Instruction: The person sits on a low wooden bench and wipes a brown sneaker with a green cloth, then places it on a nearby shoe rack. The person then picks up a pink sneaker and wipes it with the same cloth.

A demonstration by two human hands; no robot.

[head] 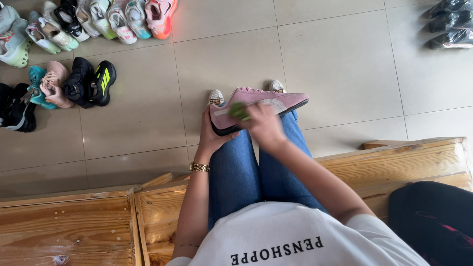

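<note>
A pink suede sneaker [268, 100] with a black sole lies sideways over my knees, toe pointing right. My left hand [211, 135] grips its heel end from below; a gold bracelet sits on that wrist. My right hand [263, 125] presses a small green object [238, 111], likely a brush or cloth, against the shoe's side near the heel. I sit in blue jeans [246, 172] on a wooden bench.
Rows of sneakers [74, 29] in many colours stand on the tiled floor at the upper left. Bagged dark shoes [451, 24] lie at the upper right. The wooden bench [394, 162] runs beneath me; a black bag [433, 221] rests at the lower right.
</note>
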